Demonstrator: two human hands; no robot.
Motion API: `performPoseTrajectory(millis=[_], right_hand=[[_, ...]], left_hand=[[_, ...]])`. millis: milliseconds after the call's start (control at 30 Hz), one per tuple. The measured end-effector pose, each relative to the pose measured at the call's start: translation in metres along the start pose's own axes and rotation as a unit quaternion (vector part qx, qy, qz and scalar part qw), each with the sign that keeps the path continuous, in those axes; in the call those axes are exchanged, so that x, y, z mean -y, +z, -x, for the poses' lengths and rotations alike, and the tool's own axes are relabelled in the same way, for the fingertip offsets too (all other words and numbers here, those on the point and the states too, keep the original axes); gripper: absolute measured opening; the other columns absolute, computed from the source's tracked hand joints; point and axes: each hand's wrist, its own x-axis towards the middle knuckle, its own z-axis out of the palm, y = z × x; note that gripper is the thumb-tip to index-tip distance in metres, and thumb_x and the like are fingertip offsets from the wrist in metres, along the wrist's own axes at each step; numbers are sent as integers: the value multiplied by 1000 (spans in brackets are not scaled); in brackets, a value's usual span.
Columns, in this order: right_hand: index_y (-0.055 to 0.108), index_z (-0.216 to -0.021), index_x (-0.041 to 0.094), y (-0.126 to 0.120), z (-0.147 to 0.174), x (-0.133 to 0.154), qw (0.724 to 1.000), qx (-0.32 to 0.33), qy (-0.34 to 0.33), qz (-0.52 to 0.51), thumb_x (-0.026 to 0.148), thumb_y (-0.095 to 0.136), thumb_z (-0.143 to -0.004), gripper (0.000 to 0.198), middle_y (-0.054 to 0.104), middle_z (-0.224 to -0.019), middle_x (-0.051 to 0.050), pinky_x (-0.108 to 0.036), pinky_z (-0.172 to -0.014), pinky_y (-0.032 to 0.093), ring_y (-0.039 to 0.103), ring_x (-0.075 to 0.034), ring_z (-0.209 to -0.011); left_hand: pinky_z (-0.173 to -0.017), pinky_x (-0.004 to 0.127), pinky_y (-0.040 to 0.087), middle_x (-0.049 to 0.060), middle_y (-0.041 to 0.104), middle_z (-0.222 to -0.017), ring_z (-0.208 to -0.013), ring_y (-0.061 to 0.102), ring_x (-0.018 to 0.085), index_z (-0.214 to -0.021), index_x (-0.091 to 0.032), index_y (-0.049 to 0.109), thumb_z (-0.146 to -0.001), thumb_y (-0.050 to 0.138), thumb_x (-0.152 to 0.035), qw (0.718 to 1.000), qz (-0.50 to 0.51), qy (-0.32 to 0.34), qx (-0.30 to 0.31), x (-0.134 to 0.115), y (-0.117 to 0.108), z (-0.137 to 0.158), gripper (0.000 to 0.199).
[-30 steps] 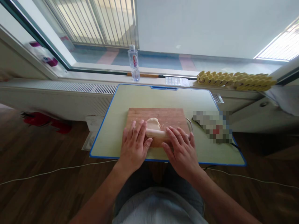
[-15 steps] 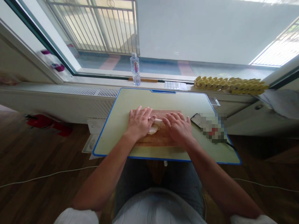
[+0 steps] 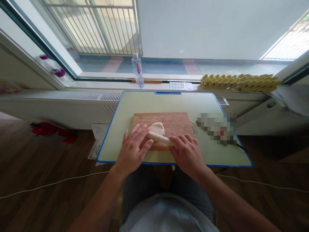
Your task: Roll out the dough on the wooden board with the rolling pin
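Now, dough (image 3: 157, 128): uncovered, rolling pin (image 3: 159, 137) back at its six o'clock.
Left hand (image 3: 134, 147): fingers outstretched.
Right hand (image 3: 189, 150): fingers gripping rolling pin.

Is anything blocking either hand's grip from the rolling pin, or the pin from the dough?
Nothing visible is. The left-hand grip and right-hand grip both touch the rolling pin. Right beyond it lies the dough; whether they touch is unclear.

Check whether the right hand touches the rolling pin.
Touching. The head view shows the right hand curled over one end of the rolling pin.
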Motion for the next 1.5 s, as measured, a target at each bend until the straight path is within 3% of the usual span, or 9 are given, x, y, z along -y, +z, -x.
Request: performPoseTrajectory(millis=[133,200,400,533,733,1000,1200,1333,1500], right_hand=[[70,-122,26,-4,-6,-17,999,-8,9,-32,34,58,-102,25,75,-114,-6,-40,-92,42,61,-27,-109],[69,-123,24,-3,-2,-30,997,-27,34,-56,35,57,-102,27,75,-116,-7,-40,-93,44,62,-28,-110],[70,-119,20,-3,9,-62,988,-80,100,-90,41,56,-100,32,75,-111,-11,-45,-93,49,65,-31,-105],[70,-118,22,-6,11,-64,984,-100,100,-109,43,56,-100,32,75,-111,-12,-46,-94,51,66,-31,-105],[70,-119,20,-4,19,-60,982,-98,103,-122,43,56,-100,34,75,-109,-12,-46,-93,51,66,-31,-103],[70,-120,20,-11,27,-39,988,-88,83,-91,41,54,-102,32,76,-116,-12,-41,-95,49,66,-29,-109],[70,-128,25,-18,22,-25,998,-36,60,-3,40,55,-103,33,76,-120,-8,-39,-92,45,64,-29,-111],[72,-128,28,-20,15,-23,998,-19,63,21,39,60,-101,32,76,-121,-7,-39,-90,44,63,-29,-112],[74,-129,32,-26,2,-27,999,-5,42,26,37,65,-99,31,75,-122,-5,-40,-93,44,62,-28,-115]], left_hand=[[-117,43,45,10,71,-135,-129,62,24,-141,-21,63,-107,45,-45,989,67,-24,-128,12,-7,-30,45],[-111,41,49,10,75,-124,-119,65,25,-131,-20,69,-106,48,-42,987,60,-46,-142,16,-6,-45,40],[-116,46,45,7,72,-135,-128,61,29,-144,-25,64,-93,63,-36,997,13,-28,71,3,11,-82,52],[-102,37,53,6,73,-131,-113,70,26,-145,-29,65,-84,69,-31,990,57,-38,123,-8,15,-103,60],[-82,31,56,6,80,-99,-93,73,24,-94,-21,82,-82,68,-34,975,111,-58,182,0,5,-107,22],[-65,29,58,9,79,-101,-70,71,16,-109,-16,68,-93,59,-32,936,263,-229,43,-5,20,-74,24],[-79,36,55,10,79,-89,-88,74,27,-84,-21,73,-87,68,-38,970,84,-223,52,-12,11,-45,18],[-84,39,54,11,80,-99,-96,74,31,-94,-25,77,-93,62,-44,980,35,-190,56,-14,4,-27,24],[-98,38,52,10,77,-117,-108,70,25,-114,-21,74,-96,51,-23,981,57,-130,-131,-16,1,-21,29]])
